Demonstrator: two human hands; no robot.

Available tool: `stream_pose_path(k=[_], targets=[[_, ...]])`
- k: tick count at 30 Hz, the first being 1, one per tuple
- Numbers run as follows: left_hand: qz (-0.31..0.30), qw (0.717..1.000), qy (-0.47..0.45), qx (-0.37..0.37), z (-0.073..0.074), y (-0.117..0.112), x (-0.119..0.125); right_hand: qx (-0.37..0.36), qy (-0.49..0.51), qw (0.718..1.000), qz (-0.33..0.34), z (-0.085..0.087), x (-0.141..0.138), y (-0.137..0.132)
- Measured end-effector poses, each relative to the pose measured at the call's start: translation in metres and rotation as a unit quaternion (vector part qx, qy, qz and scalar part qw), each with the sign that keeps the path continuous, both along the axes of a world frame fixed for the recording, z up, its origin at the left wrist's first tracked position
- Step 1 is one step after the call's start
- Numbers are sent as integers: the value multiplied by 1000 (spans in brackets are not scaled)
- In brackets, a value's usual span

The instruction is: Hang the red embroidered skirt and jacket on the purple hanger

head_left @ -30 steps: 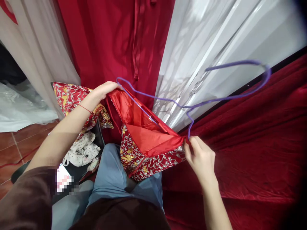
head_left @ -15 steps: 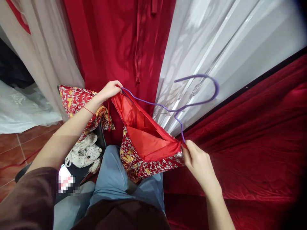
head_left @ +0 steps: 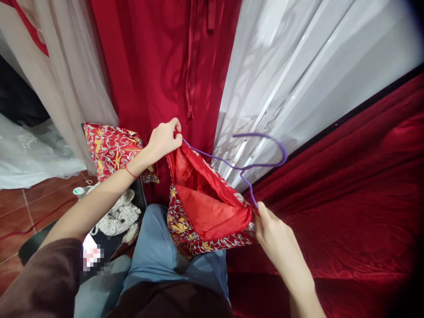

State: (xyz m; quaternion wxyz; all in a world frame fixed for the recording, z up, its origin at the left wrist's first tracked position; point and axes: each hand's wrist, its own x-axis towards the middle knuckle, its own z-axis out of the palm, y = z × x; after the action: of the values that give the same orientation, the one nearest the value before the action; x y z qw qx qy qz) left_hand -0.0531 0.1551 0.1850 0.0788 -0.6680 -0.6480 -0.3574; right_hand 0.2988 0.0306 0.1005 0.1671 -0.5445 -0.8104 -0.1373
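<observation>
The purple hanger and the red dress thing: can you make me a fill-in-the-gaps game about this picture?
1. The thin wire hanger is coloured ____.
2. The left hand and the right hand both pinch the top edge of the embroidered garment, whose smooth lining is coloured ____.
3. The garment hangs open over the person's knee, which is clad in ____ trousers.
4. A second embroidered cloth lies on the person's ____ side.

Missing words: purple; red; blue; left
</observation>
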Motion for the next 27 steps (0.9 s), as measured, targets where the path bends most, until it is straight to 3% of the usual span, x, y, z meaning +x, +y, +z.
stream_pose_path(k=[6,9,12,17,22,27], targets=[[-128,991,33,26,6,-24,22,-6,13,996,-88,6,20,3],[-181,980,73,40,9,-17,22,-30,32,995,-95,22,31,8],[-206,974,81,40,11,4,23,-58,49,992,-105,40,34,17],[-186,977,100,25,7,34,29,-143,108,981,-72,60,33,26],[-134,980,142,26,1,34,28,-198,142,969,-40,64,30,20],[-122,975,186,6,3,37,19,-214,158,964,1,69,22,20]])
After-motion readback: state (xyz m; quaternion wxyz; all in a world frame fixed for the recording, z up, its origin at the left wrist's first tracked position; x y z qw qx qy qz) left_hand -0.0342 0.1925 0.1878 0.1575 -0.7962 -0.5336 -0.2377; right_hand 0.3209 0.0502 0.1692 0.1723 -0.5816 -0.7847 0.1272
